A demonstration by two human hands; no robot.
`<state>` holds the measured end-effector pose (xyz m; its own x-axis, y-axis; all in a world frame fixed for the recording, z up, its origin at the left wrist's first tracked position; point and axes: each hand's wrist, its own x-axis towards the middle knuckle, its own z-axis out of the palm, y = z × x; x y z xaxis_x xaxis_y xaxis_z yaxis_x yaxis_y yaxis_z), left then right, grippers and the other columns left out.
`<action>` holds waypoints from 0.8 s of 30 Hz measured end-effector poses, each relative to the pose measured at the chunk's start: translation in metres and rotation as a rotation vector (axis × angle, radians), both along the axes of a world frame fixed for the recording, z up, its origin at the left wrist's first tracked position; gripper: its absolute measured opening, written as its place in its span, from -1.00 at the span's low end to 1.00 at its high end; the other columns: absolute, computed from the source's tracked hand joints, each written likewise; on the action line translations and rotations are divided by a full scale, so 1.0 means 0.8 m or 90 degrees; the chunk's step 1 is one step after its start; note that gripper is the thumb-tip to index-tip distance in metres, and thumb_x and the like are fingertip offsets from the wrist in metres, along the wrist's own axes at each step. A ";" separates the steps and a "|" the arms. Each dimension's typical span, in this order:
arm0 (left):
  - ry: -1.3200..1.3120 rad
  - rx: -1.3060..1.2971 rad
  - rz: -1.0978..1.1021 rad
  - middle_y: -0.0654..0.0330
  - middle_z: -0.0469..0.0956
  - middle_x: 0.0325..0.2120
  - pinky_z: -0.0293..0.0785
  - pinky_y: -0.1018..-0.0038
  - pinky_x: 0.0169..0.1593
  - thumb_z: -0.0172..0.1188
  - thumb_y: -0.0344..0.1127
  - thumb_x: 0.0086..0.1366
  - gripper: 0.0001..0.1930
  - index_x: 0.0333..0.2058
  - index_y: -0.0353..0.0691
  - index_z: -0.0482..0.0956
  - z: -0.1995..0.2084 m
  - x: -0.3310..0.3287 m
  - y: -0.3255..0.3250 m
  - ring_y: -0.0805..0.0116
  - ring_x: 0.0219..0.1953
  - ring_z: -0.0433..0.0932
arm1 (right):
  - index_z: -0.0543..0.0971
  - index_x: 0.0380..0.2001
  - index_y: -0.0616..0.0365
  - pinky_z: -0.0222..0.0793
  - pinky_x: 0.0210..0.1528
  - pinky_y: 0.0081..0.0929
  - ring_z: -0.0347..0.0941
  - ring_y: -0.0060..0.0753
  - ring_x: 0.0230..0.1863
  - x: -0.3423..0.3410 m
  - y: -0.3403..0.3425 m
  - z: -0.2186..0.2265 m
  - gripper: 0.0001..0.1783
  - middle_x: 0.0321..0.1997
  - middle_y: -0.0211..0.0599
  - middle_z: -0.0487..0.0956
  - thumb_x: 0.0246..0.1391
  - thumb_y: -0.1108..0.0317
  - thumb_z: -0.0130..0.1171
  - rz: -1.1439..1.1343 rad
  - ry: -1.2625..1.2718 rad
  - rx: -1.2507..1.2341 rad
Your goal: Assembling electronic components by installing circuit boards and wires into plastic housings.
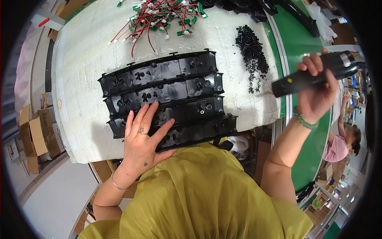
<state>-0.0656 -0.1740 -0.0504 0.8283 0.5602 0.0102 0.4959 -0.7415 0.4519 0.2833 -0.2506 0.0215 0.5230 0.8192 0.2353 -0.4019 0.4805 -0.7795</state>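
Several long black plastic housings point(171, 89) lie side by side in rows on a white foam-covered surface. My left hand point(145, 137) rests on the nearer rows, fingers spread and lying flat. To the right, my right hand point(318, 87) is raised with its fingers wrapped round a black electric screwdriver point(296, 82). That tool is slightly blurred and slants, its front end pointing left and down toward a pile of small black screws point(251, 49). Those screws sit loose on the foam, right of the housings.
Small green circuit boards with red wires point(159, 18) are heaped at the far side. More black plastic parts point(254, 10) lie at the back right, by a green table point(296, 44). Cardboard boxes point(41, 133) stand at left. A person in pink point(338, 149) is off to the right.
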 end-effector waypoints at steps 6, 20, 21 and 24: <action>0.003 -0.005 0.028 -0.03 0.20 0.16 -0.01 -0.05 0.22 0.43 -0.04 -0.32 -0.30 -0.08 -0.08 0.52 -0.002 -0.011 0.001 -0.06 0.20 0.15 | 0.35 -0.27 0.23 0.24 -0.45 -0.50 0.20 -0.53 -0.63 -0.029 0.079 -0.032 -0.77 -0.63 -0.41 0.26 -0.04 0.48 0.08 -0.227 -0.092 -0.003; -0.255 0.029 -0.018 0.16 0.50 -0.28 0.34 0.21 -0.03 0.35 -0.41 -0.15 -0.72 -0.36 -0.22 0.58 0.036 0.029 0.070 0.00 -0.04 0.37 | 0.36 -0.23 0.14 0.21 -0.43 -0.50 0.14 -0.57 -0.63 -0.054 0.080 -0.012 -0.76 -0.64 -0.47 0.22 -0.05 0.44 0.01 -0.222 -0.120 0.085; -0.272 0.001 -0.040 0.17 0.52 -0.29 0.36 0.24 -0.04 0.31 -0.48 -0.13 -0.75 -0.37 -0.24 0.59 0.039 0.044 0.078 0.02 -0.04 0.39 | 0.37 -0.23 0.13 0.19 -0.43 -0.52 0.13 -0.59 -0.64 -0.061 0.075 -0.004 -0.76 -0.64 -0.49 0.21 -0.04 0.42 -0.01 -0.191 -0.111 0.102; -0.341 0.017 -0.095 0.21 0.53 -0.30 0.36 0.25 -0.06 0.32 -0.45 -0.11 -0.77 -0.37 -0.21 0.60 0.035 0.107 0.089 0.08 -0.07 0.42 | 0.40 -0.14 0.11 0.12 -0.43 -0.58 0.12 -0.66 -0.64 -0.077 0.055 0.023 -0.68 -0.64 -0.55 0.20 -0.03 0.39 -0.06 -0.079 -0.070 0.167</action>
